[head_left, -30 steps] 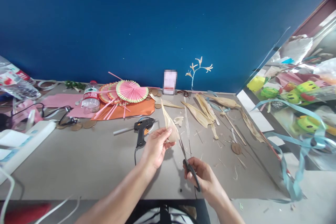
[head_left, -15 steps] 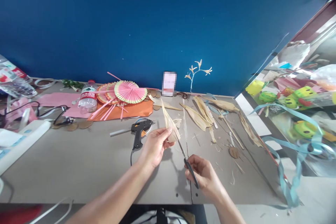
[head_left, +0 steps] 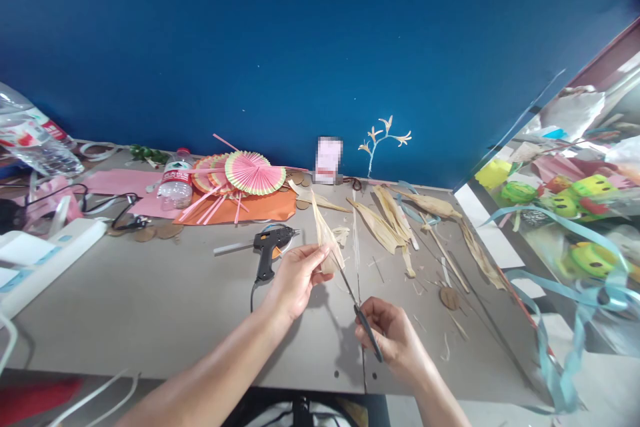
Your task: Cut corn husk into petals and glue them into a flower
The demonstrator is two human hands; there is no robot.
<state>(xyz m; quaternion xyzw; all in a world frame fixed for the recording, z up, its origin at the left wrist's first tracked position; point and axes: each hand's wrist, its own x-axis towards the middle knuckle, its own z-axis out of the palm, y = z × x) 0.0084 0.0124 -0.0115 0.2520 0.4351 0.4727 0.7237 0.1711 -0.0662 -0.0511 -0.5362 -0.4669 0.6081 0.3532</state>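
Note:
Pinched between the thumb and fingers of my left hand (head_left: 303, 275) is a pale corn husk (head_left: 323, 223), its narrow tip pointing up and away. My right hand (head_left: 387, 333) grips the black handles of a pair of scissors (head_left: 369, 330). The scissor blades reach up and left to the lower right edge of the husk, beside my left fingertips. Whether the blades are parted there is too fine to tell. Several more dried husks (head_left: 377, 223) lie on the table beyond my hands, to the right.
A black glue gun (head_left: 267, 250) lies left of my left hand. Behind it are pink-and-green paper fans (head_left: 255, 172) on orange paper and a plastic bottle (head_left: 176, 180). A power strip (head_left: 55, 263) sits at far left. A wire stem with husk flowers (head_left: 373, 150) stands by the blue wall.
The view has shifted slightly, so the table things appear a little further right. Both hands keep nearly the same pose, with the scissors still at the husk's edge.

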